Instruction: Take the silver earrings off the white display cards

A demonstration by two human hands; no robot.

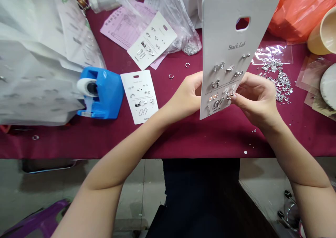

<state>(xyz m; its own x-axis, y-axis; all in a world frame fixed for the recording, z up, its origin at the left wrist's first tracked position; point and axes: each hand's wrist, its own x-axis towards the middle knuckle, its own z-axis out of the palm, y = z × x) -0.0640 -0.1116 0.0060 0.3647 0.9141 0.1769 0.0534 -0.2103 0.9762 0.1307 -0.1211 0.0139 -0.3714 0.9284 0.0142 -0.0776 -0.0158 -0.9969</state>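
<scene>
A white earring card (223, 28) stands tilted upright above the table, with several silver earrings fixed in rows on its front. My left hand (193, 91) holds it from the left side; most of those fingers are hidden behind the card. At the card's lower right, the thumb and fingers of my right hand (256, 98) pinch a small silver earring (232, 91) against the front. Two more earring cards, one flat (139, 94) on the table and one on pink paper (151, 40), lie to the left. Loose silver hoops (187, 65) rest between the cards and my left hand.
On the right, a pile of small silver pieces (282, 84) spills from a clear bag, near a cream cup (322, 31) and an orange plastic bag (301, 11). A blue tape dispenser (110, 94) and a large white bag (34, 77) occupy the left side.
</scene>
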